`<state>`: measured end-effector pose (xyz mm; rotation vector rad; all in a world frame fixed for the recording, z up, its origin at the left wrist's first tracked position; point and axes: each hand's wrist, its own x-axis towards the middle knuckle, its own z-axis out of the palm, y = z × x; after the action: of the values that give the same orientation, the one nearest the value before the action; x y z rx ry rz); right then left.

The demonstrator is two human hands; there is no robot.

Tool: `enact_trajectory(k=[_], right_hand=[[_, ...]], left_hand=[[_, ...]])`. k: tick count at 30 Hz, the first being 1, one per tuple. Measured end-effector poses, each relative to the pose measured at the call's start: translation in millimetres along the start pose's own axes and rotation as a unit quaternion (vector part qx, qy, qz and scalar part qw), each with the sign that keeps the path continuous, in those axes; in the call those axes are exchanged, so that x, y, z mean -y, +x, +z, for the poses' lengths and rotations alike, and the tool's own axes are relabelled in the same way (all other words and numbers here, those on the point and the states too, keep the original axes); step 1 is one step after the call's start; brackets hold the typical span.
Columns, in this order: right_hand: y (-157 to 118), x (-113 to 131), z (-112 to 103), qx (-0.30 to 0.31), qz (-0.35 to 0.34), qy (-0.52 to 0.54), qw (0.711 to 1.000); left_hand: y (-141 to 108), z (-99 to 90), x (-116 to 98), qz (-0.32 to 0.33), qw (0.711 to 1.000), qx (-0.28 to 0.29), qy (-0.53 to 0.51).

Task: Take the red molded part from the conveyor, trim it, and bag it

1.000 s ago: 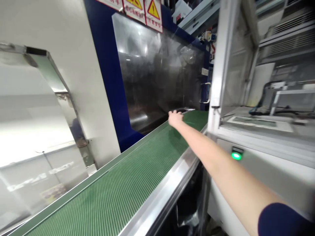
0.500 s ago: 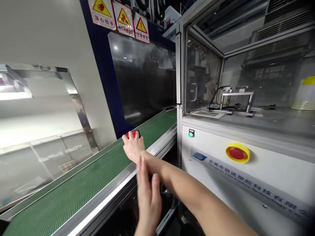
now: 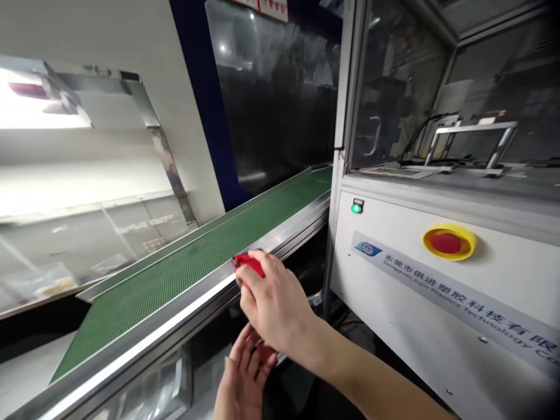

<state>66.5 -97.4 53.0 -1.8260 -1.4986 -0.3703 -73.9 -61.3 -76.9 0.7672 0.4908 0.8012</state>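
My right hand (image 3: 275, 303) is closed around a red plastic part (image 3: 251, 263) with dark edges, just above the near rail of the green conveyor belt (image 3: 184, 274). Most of the part is covered by the fingers, so its exact kind cannot be made out. Below it, my left hand (image 3: 245, 373) is turned palm up with its fingers curled. A small reddish patch shows by those fingertips, partly hidden behind the right hand; what it is I cannot tell.
A metal side rail (image 3: 280, 236) edges the belt. At right stands a white machine cabinet (image 3: 394, 326) with a green lit button (image 3: 356, 207) and a red emergency stop button (image 3: 448, 242). Behind the belt is a dark machine window (image 3: 280, 99). A clear plastic-covered bin (image 3: 161, 379) sits below.
My right hand has come back from over the belt toward me with the red part. My left hand has turned from upright with straight fingers to palm up and curled. The view has shifted.
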Motion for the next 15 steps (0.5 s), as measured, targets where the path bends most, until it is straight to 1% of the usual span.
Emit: enact_trajectory(k=[1,2,3,4,5,6,7,9,10,12,13,14,15], right_hand=[[-22.3,8.5,5.7,0.026,-0.008,0.034,0.999],[-46.7,16.4,14.3,0.051,-0.015,0.066,0.996],[-73.1,23.5,25.3,0.065,-0.018,0.096,0.993],[-101.3,29.5,38.0,0.072,-0.018,0.123,0.99],[-130.6,34.2,51.3,0.072,-0.008,0.142,0.987],[-160.3,37.3,63.9,0.058,0.006,0.159,0.986],[-189.2,38.7,74.5,0.06,0.027,0.178,0.982],[-239.8,36.6,86.6,0.117,0.108,0.218,0.963],[-259.4,33.4,88.0,0.151,0.156,0.251,0.943],[-284.9,24.5,84.8,0.208,0.244,0.339,0.884],[-291.0,19.8,82.0,0.234,0.276,0.386,0.849],[-293.3,15.4,79.4,0.26,0.301,0.422,0.815],[-292.5,11.5,77.1,0.282,0.322,0.438,0.791]], left_hand=[[-3.4,-6.2,-0.8,-0.026,0.998,0.011,-0.057],[-9.3,-13.6,-0.6,-0.047,0.995,0.029,-0.087],[-17.6,-22.5,1.1,-0.061,0.993,0.047,-0.085],[-28.0,-32.6,4.4,-0.068,0.994,0.054,-0.061],[-40.0,-43.6,9.5,-0.068,0.996,0.05,-0.025],[-52.9,-54.7,16.3,-0.065,0.997,0.036,0.012],[-66.4,-65.2,24.7,-0.064,0.997,0.017,0.042],[-92.9,-82.6,44.5,-0.068,0.995,-0.025,0.066],[-105.4,-88.9,55.1,-0.068,0.993,-0.051,0.083],[-127.8,-96.9,75.3,-0.048,0.977,-0.11,0.177],[-137.3,-98.9,83.9,-0.026,0.959,-0.135,0.247],[-145.4,-99.8,90.6,0.001,0.934,-0.151,0.323],[-152.1,-100.0,95.2,0.028,0.906,-0.158,0.392]])
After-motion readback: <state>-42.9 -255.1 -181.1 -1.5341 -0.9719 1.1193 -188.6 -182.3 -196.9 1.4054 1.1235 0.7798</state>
